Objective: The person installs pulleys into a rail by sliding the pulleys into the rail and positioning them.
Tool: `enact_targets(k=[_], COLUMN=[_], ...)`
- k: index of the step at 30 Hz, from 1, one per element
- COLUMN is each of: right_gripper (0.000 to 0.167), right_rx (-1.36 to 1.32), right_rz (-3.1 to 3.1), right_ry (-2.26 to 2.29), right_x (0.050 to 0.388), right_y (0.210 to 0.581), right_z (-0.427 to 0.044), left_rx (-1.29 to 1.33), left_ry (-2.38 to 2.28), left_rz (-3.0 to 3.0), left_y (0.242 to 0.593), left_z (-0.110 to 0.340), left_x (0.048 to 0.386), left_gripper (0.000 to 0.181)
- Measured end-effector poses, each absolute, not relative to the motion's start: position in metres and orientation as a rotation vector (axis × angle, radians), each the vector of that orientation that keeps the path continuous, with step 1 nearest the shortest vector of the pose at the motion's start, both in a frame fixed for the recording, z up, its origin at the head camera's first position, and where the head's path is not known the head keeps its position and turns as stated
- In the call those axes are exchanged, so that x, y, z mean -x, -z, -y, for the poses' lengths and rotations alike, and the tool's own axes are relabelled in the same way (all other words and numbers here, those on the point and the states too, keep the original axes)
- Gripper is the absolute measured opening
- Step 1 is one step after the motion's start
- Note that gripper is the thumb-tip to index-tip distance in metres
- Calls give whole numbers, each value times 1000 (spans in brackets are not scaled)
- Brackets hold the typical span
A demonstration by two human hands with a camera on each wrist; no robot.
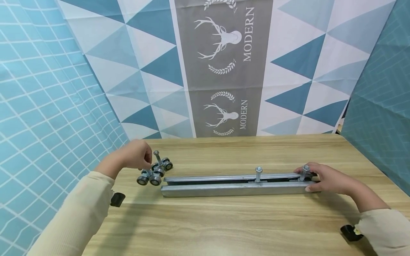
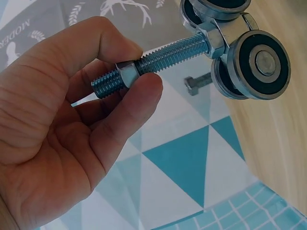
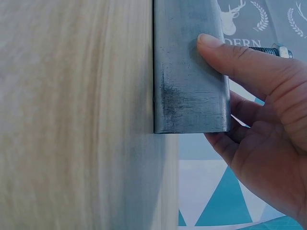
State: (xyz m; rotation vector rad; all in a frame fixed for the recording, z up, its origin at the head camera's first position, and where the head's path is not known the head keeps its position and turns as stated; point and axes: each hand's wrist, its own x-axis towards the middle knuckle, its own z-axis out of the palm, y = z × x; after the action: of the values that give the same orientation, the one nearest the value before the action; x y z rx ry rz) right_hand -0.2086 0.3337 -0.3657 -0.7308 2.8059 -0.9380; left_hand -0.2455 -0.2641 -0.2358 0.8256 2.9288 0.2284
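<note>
Roller (image 2: pixel 259 62), its bolt (image 2: pixel 172 53) pinched by the left hand (image 1: pixel 136 154), is just off the left end of the rail (image 1: pixel 234 190), which lies left-to-right on the table (image 1: pixel 224 227) (right hand (image 1: pixel 330 179) gripping its other end).

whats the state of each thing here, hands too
Left hand: pinching a nut
Held roller: nut partway along its bolt; whether lifted, unclear
Rail: lying on the table, slot upward
Loose roller: outside the rail, bolt upward
Left rail bolt: standing in the slot
Right rail bolt: same
Right hand: gripping the rail's right end
Patterned cloth: hanging, creased
</note>
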Motion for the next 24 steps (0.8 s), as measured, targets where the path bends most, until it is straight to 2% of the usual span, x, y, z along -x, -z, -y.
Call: enact_targets(k=[24], right_gripper=[58], right_rx=[727], right_rz=[-2840], right_ry=[902], right_x=[208], right_y=[366], right_z=[-333], left_rx=[-700], left_ry=[-117], left_rz=[-2882], left_y=[271], left_z=[267], left_x=[252], left_gripper=[23])
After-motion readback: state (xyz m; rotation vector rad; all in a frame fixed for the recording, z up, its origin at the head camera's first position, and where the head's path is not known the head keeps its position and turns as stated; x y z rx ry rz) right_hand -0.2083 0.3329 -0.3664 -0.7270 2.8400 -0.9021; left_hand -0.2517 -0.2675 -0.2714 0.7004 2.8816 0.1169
